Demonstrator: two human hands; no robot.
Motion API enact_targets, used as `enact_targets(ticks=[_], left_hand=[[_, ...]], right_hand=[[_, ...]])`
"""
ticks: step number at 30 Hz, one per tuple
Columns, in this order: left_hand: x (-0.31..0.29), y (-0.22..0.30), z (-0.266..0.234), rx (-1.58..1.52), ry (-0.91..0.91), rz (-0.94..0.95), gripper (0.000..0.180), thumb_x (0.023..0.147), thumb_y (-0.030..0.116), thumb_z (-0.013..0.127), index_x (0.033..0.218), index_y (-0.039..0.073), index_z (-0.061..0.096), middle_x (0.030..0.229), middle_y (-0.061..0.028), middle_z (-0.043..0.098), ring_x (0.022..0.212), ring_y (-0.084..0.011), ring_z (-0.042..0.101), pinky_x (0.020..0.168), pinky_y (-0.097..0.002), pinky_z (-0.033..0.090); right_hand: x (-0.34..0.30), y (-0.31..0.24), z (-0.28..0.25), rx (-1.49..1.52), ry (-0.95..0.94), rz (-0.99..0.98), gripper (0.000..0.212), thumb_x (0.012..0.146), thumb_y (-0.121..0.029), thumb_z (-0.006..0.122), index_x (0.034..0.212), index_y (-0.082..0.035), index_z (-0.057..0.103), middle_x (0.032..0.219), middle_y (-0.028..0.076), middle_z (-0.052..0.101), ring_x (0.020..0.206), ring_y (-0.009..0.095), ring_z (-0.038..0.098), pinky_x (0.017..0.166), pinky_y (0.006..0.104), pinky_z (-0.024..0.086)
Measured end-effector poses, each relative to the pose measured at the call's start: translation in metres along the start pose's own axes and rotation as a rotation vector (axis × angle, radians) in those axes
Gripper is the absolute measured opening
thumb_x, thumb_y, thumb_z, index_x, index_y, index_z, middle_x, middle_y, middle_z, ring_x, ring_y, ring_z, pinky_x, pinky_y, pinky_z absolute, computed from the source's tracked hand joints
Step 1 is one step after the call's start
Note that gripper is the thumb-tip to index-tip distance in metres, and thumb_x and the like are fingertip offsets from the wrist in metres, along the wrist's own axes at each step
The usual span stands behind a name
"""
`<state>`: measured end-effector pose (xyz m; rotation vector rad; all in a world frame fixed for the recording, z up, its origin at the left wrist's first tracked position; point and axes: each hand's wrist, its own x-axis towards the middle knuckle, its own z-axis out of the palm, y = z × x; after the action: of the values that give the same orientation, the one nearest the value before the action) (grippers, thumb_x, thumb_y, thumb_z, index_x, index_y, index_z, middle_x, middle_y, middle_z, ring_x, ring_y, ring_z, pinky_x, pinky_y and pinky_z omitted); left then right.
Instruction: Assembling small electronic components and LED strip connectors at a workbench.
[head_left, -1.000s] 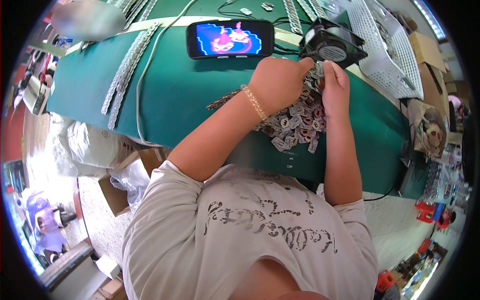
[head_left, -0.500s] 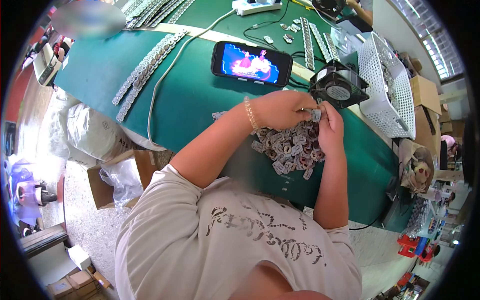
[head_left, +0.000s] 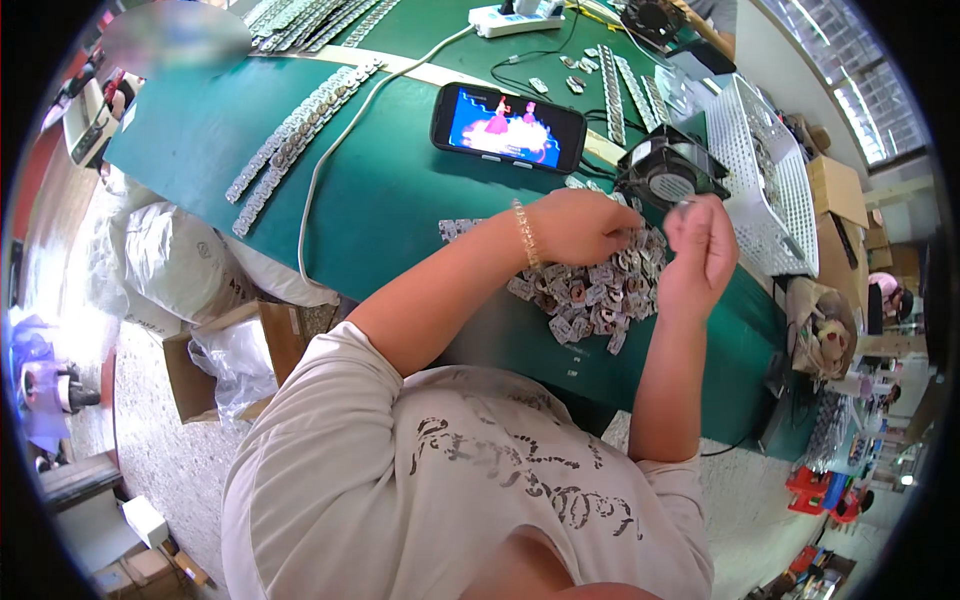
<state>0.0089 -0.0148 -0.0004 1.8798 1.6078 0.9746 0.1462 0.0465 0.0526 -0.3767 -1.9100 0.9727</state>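
A heap of small grey metal pieces (head_left: 590, 300) lies on the green table mat. My left hand (head_left: 580, 228), with a beaded bracelet at the wrist, reaches over the heap's upper side. Its fingers are drawn together at the pieces, and what they pinch, if anything, is hidden. Just right of the heap, my right hand (head_left: 703, 245) is raised and closed, slightly blurred. A small grey metal piece (head_left: 684, 207) shows at its fingertips. Beyond my left hand, a phone (head_left: 510, 125) stands tilted with a bright picture on its screen. A short linked strip of pieces (head_left: 458, 229) lies beside my left forearm.
A black fan (head_left: 670, 165) stands behind my right hand, beside a white perforated basket (head_left: 765, 175). Linked metal strips (head_left: 300, 140) lie at the left. A white cable (head_left: 335, 165) crosses the mat to a power strip (head_left: 515, 18). An open cardboard box (head_left: 275, 350) is below.
My hands were together over the heap with a metal piece between them. They have parted: the right has moved right, while the left has shifted slightly right, fingers down at the heap.
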Motion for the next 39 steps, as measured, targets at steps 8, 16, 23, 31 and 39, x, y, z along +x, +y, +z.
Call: enact_targets(ticks=[8, 16, 23, 31, 39], left_hand=[[-0.013, 0.049, -0.011, 0.127, 0.199, 0.022, 0.029, 0.085, 0.019, 0.054, 0.114, 0.014, 0.059, 0.081, -0.0175, 0.064, 0.074, -0.0355, 0.062, 0.068, -0.0447, 0.048], [-0.011, 0.054, 0.001, 0.143, 0.133, 0.096, 0.024, 0.086, 0.016, 0.051, 0.109, 0.013, 0.056, 0.071, -0.0171, 0.061, 0.070, -0.0363, 0.061, 0.061, -0.0484, 0.046], [-0.009, 0.055, -0.005, 0.200, 0.081, 0.046, 0.026, 0.088, 0.019, 0.052, 0.113, 0.009, 0.056, 0.077, -0.0219, 0.061, 0.076, -0.0399, 0.059, 0.065, -0.0477, 0.046], [-0.013, 0.041, -0.006, 0.434, 0.205, 0.107, 0.020, 0.086, 0.012, 0.054, 0.105, 0.009, 0.058, 0.077, -0.0157, 0.062, 0.072, -0.0346, 0.059, 0.061, -0.0434, 0.043], [0.002, 0.068, -0.006, 0.516, 0.036, 0.279, 0.038, 0.070, 0.007, 0.057, 0.108, 0.011, 0.058, 0.080, -0.0094, 0.060, 0.081, -0.0299, 0.059, 0.074, -0.0409, 0.043]], right_hand=[[-0.013, -0.196, -0.039, -0.476, -0.639, -0.727, 0.012, 0.059, -0.019, 0.061, 0.066, -0.012, 0.054, 0.064, -0.001, 0.055, 0.055, 0.017, 0.050, 0.053, 0.0321, 0.040], [-0.077, -0.274, -0.082, -0.795, -0.352, -0.644, 0.014, 0.057, -0.017, 0.063, 0.067, -0.012, 0.054, 0.064, 0.000, 0.050, 0.053, 0.018, 0.048, 0.051, 0.0319, 0.036], [-0.041, -0.302, -0.037, -0.929, -0.219, -0.605, 0.017, 0.056, -0.015, 0.064, 0.068, -0.011, 0.054, 0.064, 0.001, 0.046, 0.052, 0.019, 0.046, 0.049, 0.0317, 0.033], [-0.166, -0.017, -0.032, -0.267, -0.794, 0.107, 0.019, 0.087, -0.021, 0.052, 0.076, -0.005, 0.053, 0.073, 0.013, 0.056, 0.075, 0.035, 0.057, 0.062, 0.0440, 0.045], [-0.183, 0.001, -0.029, 0.170, -0.945, 0.198, 0.027, 0.094, -0.020, 0.044, 0.077, 0.001, 0.048, 0.072, 0.015, 0.051, 0.068, 0.034, 0.052, 0.064, 0.0413, 0.042]])
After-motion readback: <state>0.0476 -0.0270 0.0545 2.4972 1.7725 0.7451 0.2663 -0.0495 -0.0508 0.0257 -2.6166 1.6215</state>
